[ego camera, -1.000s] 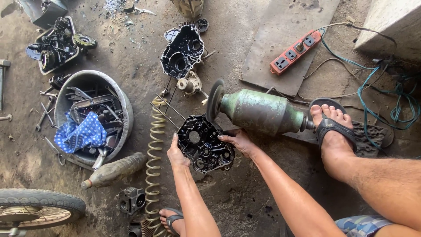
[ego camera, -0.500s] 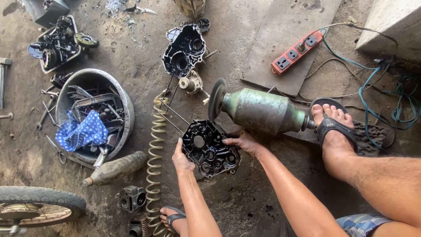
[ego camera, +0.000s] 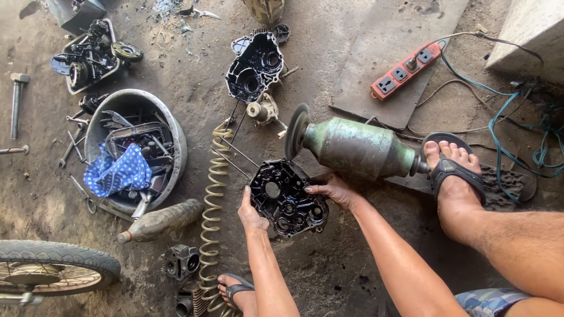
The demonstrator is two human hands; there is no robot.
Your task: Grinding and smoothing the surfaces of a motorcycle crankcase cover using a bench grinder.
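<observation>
Both hands, left hand (ego camera: pixel 251 212) and right hand (ego camera: pixel 332 191), fingers clasped on its edges, hold 1 black engine case half (ego camera: pixel 288 199) just below the grinder's disc (ego camera: pixel 296 131), seemingly positioning it for grinding, which calls for a firm, steady grip.

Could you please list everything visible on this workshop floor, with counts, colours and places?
engine case half: 1, black, centre, held in both hands
bench grinder: 1, green, right of centre, its disc at the left end
second engine case: 1, black, top centre
metal basin: 1, grey, left, holding tools
cloth: 1, blue and white, in the basin
coiled hose: 1, yellowish, centre left
bottle: 1, dusty, below the basin
power strip: 1, orange, upper right
wheel: 1, black tyre, bottom left
cylinder: 1, grey, bottom centre
hammer: 1, far left
left hand: on the case's left edge
right hand: on its right edge
</observation>
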